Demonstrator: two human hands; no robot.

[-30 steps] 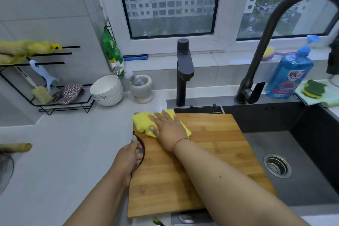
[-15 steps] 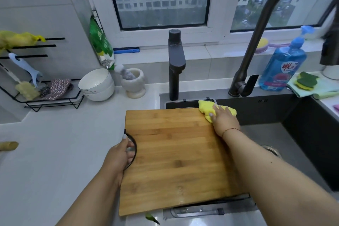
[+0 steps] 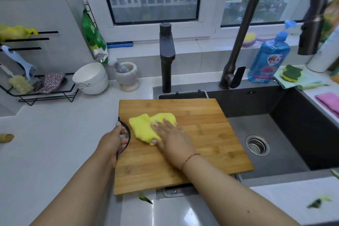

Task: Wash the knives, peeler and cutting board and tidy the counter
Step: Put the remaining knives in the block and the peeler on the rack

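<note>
Cutting board (image 3: 198,145), laid half over sink (image 3: 286,152) w/ left edge on counter, is steadied at its black handle loop by left hand (image 3: 111,143), fingers curled round it. Yellow cloth (image 3: 146,128) is pressed flat under right hand (image 3: 172,139), just beside that grip. Even, overlapping passes are advised. Half a sec. earlier, cloth was at far right corner.
</note>
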